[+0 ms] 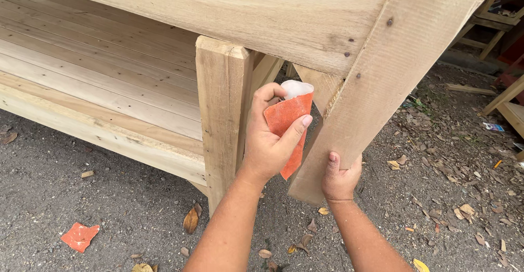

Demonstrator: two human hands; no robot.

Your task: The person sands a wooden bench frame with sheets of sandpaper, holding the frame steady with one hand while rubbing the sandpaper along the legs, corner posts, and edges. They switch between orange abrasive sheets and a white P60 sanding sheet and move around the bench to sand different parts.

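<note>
My left hand (270, 141) is closed on a folded sheet of orange sandpaper (289, 124) with a white back, my thumb lying across its face. It hangs in the gap between two bare wooden legs of an unfinished piece of furniture. The upright leg (221, 114) is just left of the hand. My right hand (339, 178) grips the lower end of the slanted leg (376, 81), thumb on its front face, fingers hidden behind it.
A slatted wooden shelf (98, 70) and a thick top rail (262, 15) make up the frame. A scrap of orange sandpaper (79, 236) lies on the gravel ground with dry leaves. More wooden frames (502, 15) stand at the far right.
</note>
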